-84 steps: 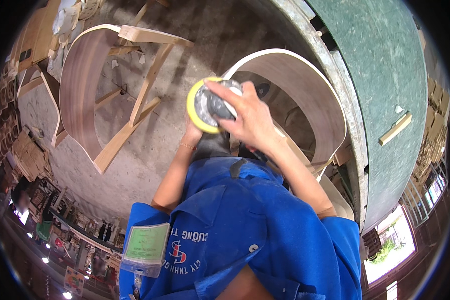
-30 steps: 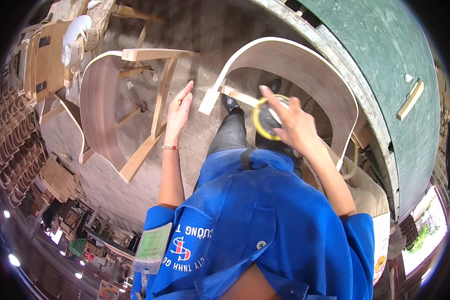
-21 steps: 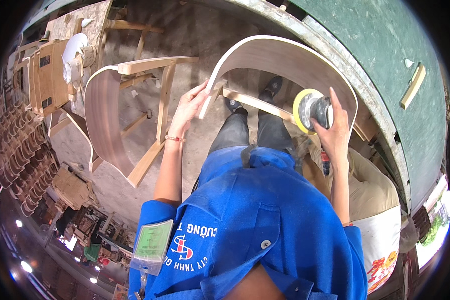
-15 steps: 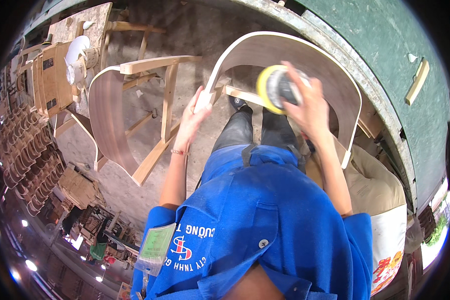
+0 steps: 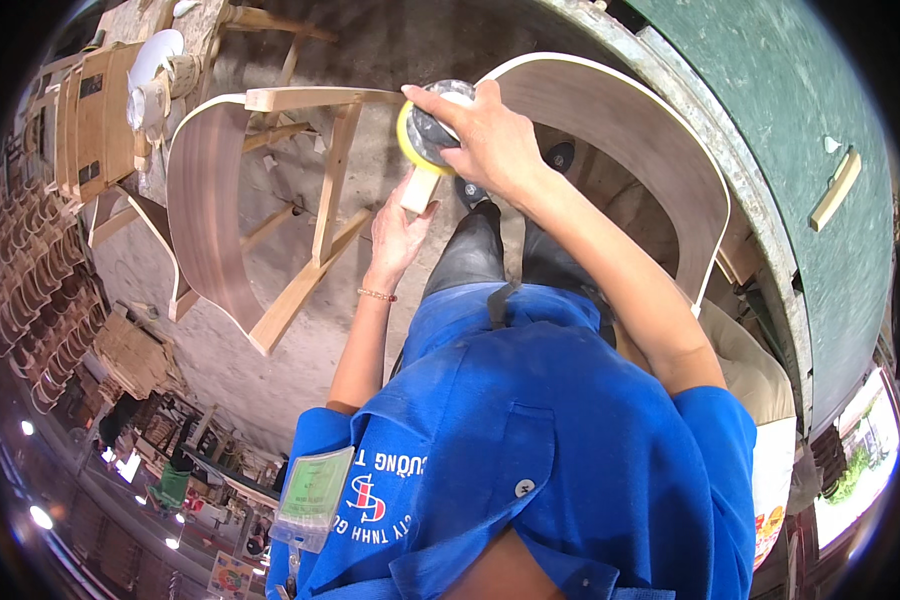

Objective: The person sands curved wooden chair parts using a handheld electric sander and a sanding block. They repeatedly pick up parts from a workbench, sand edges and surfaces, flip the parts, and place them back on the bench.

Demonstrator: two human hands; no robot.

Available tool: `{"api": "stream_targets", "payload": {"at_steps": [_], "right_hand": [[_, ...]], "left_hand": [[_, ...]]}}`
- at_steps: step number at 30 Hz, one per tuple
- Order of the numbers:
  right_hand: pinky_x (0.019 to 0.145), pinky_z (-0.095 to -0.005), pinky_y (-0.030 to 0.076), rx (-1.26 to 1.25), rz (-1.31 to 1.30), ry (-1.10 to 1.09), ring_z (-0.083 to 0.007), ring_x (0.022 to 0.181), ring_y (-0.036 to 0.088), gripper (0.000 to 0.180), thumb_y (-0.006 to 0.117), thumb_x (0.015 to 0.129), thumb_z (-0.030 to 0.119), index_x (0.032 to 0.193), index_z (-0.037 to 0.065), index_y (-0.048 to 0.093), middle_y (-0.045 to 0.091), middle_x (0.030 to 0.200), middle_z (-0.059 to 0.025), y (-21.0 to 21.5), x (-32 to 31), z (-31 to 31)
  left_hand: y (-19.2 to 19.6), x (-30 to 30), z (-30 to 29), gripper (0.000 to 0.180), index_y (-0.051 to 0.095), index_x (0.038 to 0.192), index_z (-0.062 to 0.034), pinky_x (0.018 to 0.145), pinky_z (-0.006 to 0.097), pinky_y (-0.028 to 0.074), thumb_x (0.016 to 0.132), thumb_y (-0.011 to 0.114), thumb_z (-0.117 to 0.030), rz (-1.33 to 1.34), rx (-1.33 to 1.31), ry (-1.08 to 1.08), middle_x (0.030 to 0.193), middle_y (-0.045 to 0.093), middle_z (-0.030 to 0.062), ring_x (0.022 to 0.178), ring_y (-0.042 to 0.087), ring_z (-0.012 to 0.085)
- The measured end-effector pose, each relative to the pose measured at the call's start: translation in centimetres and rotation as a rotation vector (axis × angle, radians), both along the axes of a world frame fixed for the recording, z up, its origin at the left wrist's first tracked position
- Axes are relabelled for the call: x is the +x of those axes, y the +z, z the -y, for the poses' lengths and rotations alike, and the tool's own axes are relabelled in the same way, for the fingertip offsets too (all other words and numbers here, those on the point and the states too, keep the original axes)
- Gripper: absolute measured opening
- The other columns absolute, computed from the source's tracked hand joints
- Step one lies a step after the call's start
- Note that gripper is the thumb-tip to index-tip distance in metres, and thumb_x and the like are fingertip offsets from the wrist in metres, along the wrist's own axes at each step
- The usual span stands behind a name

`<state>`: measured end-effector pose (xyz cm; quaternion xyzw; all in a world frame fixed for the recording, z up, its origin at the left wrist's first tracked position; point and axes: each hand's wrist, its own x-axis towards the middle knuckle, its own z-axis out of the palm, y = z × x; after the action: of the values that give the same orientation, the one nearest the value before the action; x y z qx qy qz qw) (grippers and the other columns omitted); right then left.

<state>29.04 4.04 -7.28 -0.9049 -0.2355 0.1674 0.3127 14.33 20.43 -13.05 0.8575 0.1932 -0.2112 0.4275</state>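
A curved wooden chair back point(image 5: 660, 150), brown on its inner face with a pale edge, arches in front of me. My left hand point(image 5: 398, 240) is wrapped round its pale left end point(image 5: 420, 192). Over that same end, my right hand point(image 5: 500, 140) grips a round palm sander point(image 5: 432, 125) with a black and white top and a yellow rim. The sander and right hand cover part of the arch's left side. Whether the pad presses on the wood is hard to tell.
A wooden chair frame point(image 5: 205, 200) with a curved back stands at left. Beyond it are stacked boards point(image 5: 100, 110) and rows of curved wooden parts point(image 5: 40, 290). A green tabletop point(image 5: 770, 90) at right bears a pale wood strip point(image 5: 836, 190). A beige sack point(image 5: 750, 360) sits by my right side.
My right hand has carried the sander left, from inside the arch to its left end. The left hand still holds that end, now tilted differently.
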Motion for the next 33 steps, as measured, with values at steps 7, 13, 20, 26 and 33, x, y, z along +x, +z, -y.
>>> {"api": "stream_targets", "payload": {"at_steps": [7, 13, 20, 26, 33], "right_hand": [[0.069, -0.0436, 0.057, -0.115, -0.057, -0.021, -0.0361, 0.083, 0.066, 0.078, 0.075, 0.072, 0.018, 0.139, 0.042, 0.044, 0.047, 0.107, -0.024, 0.8, 1.1, -0.5], [0.067, -0.0428, 0.057, -0.018, 0.012, -0.059, -0.0367, 0.08, 0.065, 0.079, 0.075, 0.072, 0.018, 0.14, 0.042, 0.043, 0.047, 0.107, -0.0246, -0.5, 1.3, -0.4], [0.066, -0.0422, 0.057, -0.013, -0.023, -0.008, -0.0359, 0.078, 0.066, 0.078, 0.074, 0.072, 0.018, 0.14, 0.041, 0.043, 0.048, 0.102, -0.0241, -0.4, 0.7, -1.4], [0.068, -0.0423, 0.057, -0.062, -0.046, -0.029, -0.034, 0.081, 0.066, 0.076, 0.073, 0.073, 0.02, 0.14, 0.042, 0.043, 0.05, 0.105, -0.0246, 0.1, 2.1, -2.0], [0.074, -0.047, 0.056, 0.101, -0.208, 0.023, -0.0408, 0.099, 0.062, 0.075, 0.075, 0.073, 0.022, 0.139, 0.04, 0.045, 0.054, 0.111, -0.0272, 2.6, -5.0, 2.1]], "left_hand": [[0.4, 0.3, 0.2, 0.065, 0.043, 0.143, -0.0132, 0.101, 0.043, 0.043, 0.085, 0.069, -0.028, -0.021, 0.045, -0.019, 0.132, 0.057, 0.0178, 0.118, 0.056, 0.0364], [0.9, 0.8, 0.2, 0.064, 0.042, 0.143, -0.013, 0.11, 0.042, 0.037, 0.087, 0.067, -0.029, -0.01, 0.01, -0.037, 0.134, 0.056, 0.014, 0.12, 0.055, 0.0344], [0.7, 0.7, -0.1, 0.065, 0.041, 0.144, -0.0136, 0.113, 0.043, 0.033, 0.086, 0.067, -0.027, 0.028, 0.054, -0.066, 0.132, 0.058, 0.0124, 0.119, 0.056, 0.0317], [0.9, 0.9, 0.5, 0.053, 0.051, 0.133, -0.0106, 0.113, 0.043, 0.033, 0.084, 0.067, -0.024, 0.055, 0.051, -0.044, 0.124, 0.062, 0.0137, 0.115, 0.058, 0.0317], [-2.2, -1.3, -2.4, 0.049, 0.049, 0.136, -0.0021, 0.095, 0.035, 0.046, 0.091, 0.061, -0.017, -0.152, -0.277, 0.002, 0.125, 0.062, 0.0114, 0.113, 0.058, 0.0172]]}}
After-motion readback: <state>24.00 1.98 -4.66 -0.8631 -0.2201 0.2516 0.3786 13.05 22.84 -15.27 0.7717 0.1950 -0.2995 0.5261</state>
